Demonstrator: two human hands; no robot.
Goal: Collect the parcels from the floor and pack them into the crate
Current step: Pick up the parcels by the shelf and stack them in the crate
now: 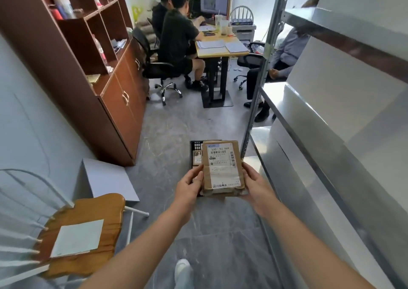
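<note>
I hold a brown cardboard parcel [223,167] with a white shipping label flat in front of me, at about waist height. My left hand [189,183] grips its left edge and my right hand [254,182] grips its right edge. Just beyond and under the parcel, a black crate [195,148] stands on the grey floor, mostly hidden by the parcel. Another labelled parcel [197,157] shows inside the crate at its left side.
A metal shelving rack [331,121] runs along the right. A wooden-seat chair [88,229] with a white sheet stands at the lower left, a brown cabinet [106,83] further left. Three people sit around a desk [218,48] at the back. My shoe [182,269] shows below.
</note>
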